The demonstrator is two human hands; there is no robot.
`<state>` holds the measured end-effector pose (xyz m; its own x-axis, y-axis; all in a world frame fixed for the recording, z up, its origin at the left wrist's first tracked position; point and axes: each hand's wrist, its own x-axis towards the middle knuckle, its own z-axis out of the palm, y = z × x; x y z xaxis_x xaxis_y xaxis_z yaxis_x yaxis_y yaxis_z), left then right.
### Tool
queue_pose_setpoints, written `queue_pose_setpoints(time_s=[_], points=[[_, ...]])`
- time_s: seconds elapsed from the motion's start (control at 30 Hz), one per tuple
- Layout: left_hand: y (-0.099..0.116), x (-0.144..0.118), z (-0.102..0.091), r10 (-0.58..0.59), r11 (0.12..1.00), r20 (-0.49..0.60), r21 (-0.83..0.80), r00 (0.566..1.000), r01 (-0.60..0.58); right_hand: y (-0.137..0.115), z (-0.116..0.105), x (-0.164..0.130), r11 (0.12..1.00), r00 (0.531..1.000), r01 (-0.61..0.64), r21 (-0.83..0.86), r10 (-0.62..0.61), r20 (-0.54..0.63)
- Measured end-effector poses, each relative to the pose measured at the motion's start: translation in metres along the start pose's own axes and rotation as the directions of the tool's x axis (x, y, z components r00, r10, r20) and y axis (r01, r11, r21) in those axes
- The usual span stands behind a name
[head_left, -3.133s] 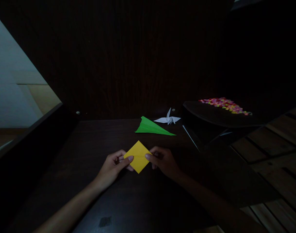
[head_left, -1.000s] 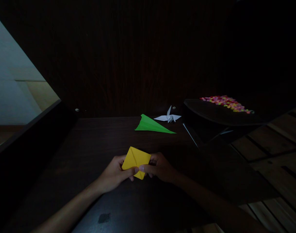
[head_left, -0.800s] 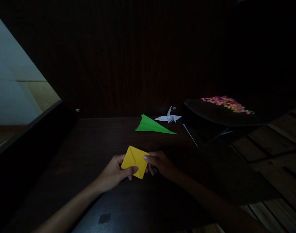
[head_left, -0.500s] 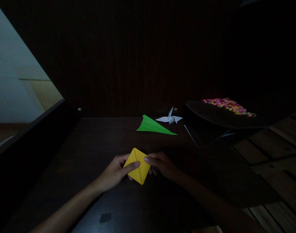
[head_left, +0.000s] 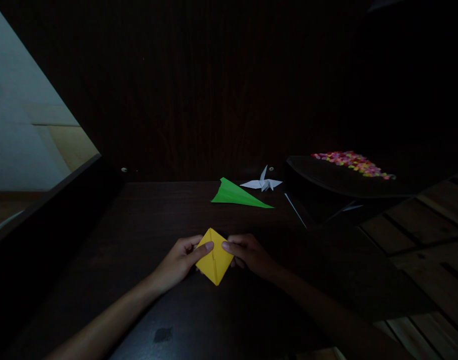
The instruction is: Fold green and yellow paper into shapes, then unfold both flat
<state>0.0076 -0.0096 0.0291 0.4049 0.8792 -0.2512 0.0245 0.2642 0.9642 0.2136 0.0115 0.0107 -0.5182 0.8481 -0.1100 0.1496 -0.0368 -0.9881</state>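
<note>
A folded yellow origami paper [head_left: 216,260], diamond-shaped with a crease or slit down its middle, is held above the dark table by both hands. My left hand [head_left: 186,256] pinches its left side, thumb lying on the front face close to the centre line. On the other side, my right hand [head_left: 244,252] grips the right corner, with its thumb on the front. The remaining fingers are mostly hidden behind the paper. Farther back lie a green folded paper [head_left: 238,194] with a long point and a white origami crane [head_left: 264,184] touching or close to it.
At the right, a dark raised surface [head_left: 326,180] bears a heap of small pink, red and yellow pieces [head_left: 354,164]. A thin white strip [head_left: 295,210] lies beside it on the table [head_left: 157,215]. A dark panel rises behind; a low side wall [head_left: 45,200] runs along the left.
The yellow paper has turned slightly and shifted a little to the right between my hands. My left thumb has moved up a bit on its face.
</note>
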Motion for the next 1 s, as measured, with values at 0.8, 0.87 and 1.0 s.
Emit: queue_pose_setpoints(time_s=[0.8,0.87,1.0], points=[[-0.008,-0.0005,-0.0025,0.165,0.984,-0.129,0.092,0.978,-0.154,-0.0022,-0.0015,-0.0015,0.996,0.996,0.083,-0.043,-0.084,-0.028],[-0.005,-0.0008,-0.0017,0.164,0.982,-0.118,0.119,0.979,-0.15,-0.0034,-0.0013,-0.0014,0.995,0.995,0.09,-0.037,-0.091,-0.038],[-0.0002,-0.0026,-0.0001,0.149,0.971,-0.05,0.194,0.988,-0.137,-0.0025,-0.0001,-0.0011,0.998,0.996,0.058,0.026,-0.056,-0.067]])
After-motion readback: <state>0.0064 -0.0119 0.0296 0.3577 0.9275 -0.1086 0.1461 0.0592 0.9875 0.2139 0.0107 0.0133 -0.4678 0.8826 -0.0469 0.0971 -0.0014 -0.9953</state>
